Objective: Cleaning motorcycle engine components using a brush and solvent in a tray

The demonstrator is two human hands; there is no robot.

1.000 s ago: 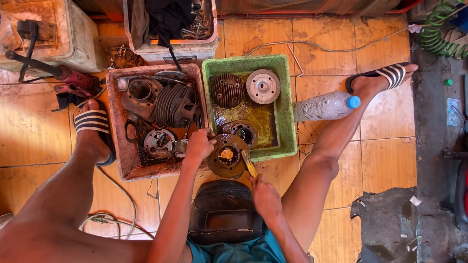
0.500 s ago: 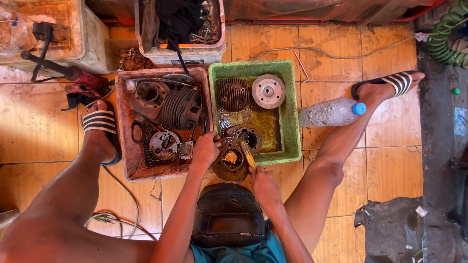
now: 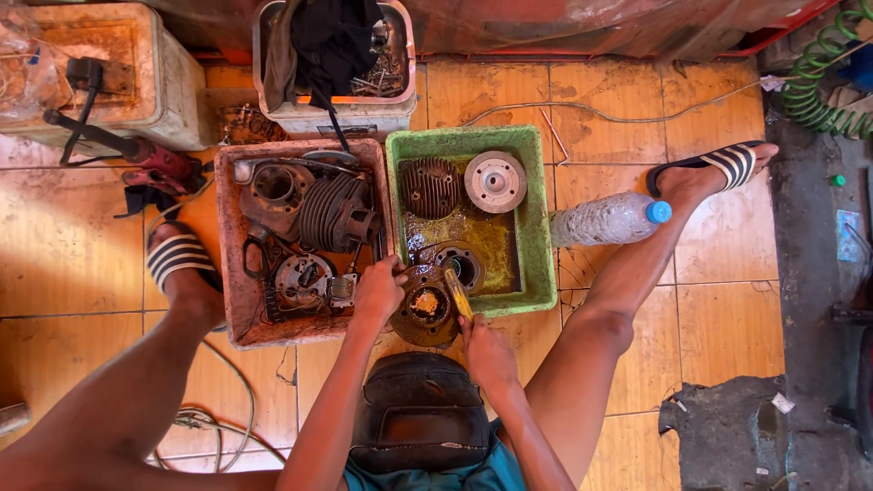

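Since half a second ago the yellow-handled brush (image 3: 457, 293) has slid a little up and left across the part, and the right hand (image 3: 488, 353) has followed it. Nearest the camera sits a dark, worn cushioned stool (image 3: 418, 414) between the person's bare legs. Just beyond it the right hand is clenched round the lower end of the brush, whose long axis runs from lower right to upper left, its far end pointing towards the middle of the round rusty-brown engine cover (image 3: 426, 306). That cover lies face up over the near rim of the green plastic tub (image 3: 541, 227), its dished centre open to the camera. The left hand (image 3: 377, 289) grips the cover's left edge, fingers curled over the rim. Inside the tub, oily yellow liquid surrounds a ringed metal part, with a finned grey cylinder head (image 3: 430, 187) and a pale round metal disc (image 3: 495, 181) farther back. To the left, the reddish plastic tray (image 3: 227, 273) holds a finned cylinder and other engine pieces. A clear plastic bottle with a blue cap (image 3: 607, 219) lies on the tiled floor beside the tub.
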